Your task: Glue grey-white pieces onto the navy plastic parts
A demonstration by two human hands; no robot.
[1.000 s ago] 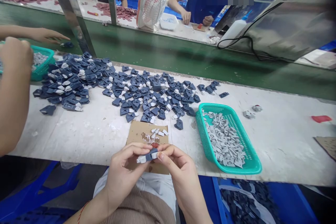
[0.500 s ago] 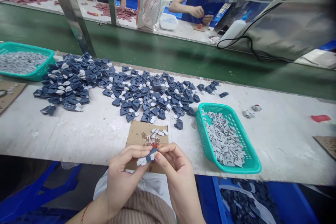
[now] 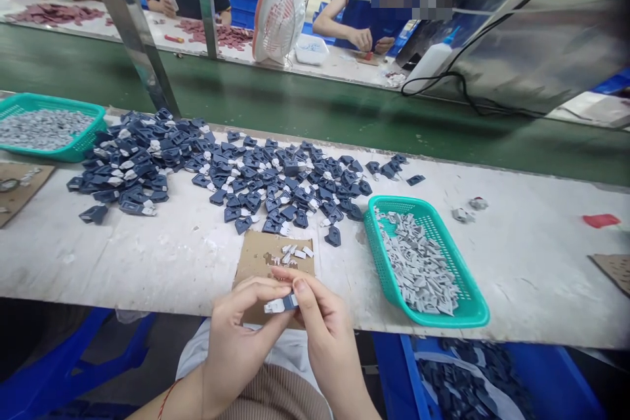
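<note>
Between my two hands is a small dark-blue plastic part with a light-grey tip (image 3: 276,306), its tip pointing left. My left hand (image 3: 241,335) closes on it with thumb below and fingers above. The thumb and fingers of my right hand (image 3: 325,321) press at its right end and partly hide it. Beneath the hands lies a cardboard piece (image 3: 251,262) bearing several small grey pieces (image 3: 296,252) and wet-looking spots. Just beyond it spreads a big pile of similar dark-blue parts (image 3: 275,184), many with grey tips.
At right stands a green basket (image 3: 480,315) of small grey pieces; another green basket (image 3: 73,154) is far left. Below the table edge sits a blue bin (image 3: 398,367) with dark parts. Across a green strip, other people work near a white bottle (image 3: 430,65) and plastic bag (image 3: 278,13).
My right fingers have moved in over the part and now cover more of its blue end. Across the way, a co-worker has lifted a small bottle. The view has shifted slightly.
</note>
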